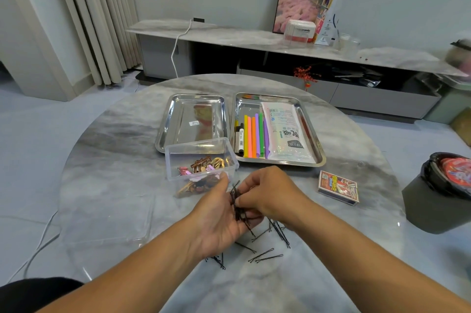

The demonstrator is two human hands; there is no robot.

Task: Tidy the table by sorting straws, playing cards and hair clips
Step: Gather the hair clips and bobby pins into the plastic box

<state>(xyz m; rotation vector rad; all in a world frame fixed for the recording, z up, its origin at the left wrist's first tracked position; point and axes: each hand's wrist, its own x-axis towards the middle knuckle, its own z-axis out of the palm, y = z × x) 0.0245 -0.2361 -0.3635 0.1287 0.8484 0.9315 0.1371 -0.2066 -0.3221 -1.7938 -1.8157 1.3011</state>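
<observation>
Gathering loose bobby pins into a bundle, mid-sort.

My left hand (219, 213) lies palm up with a bunch of black bobby pins (238, 204) across its palm and fingers; my right hand (265, 194) pinches the same bunch, feeding pins in. More loose pins (266, 255) lie scattered on the table (114, 172) just below the hands. Clear box (201, 157) with the other hair clips sits just beyond my left fingertips. Straws (253, 134) already lie in the right tray (316, 144); card box (338, 187) sits apart to the right. I'd keep the pins aligned, hold firm, sweep up strays, then drop all into the box.
</observation>
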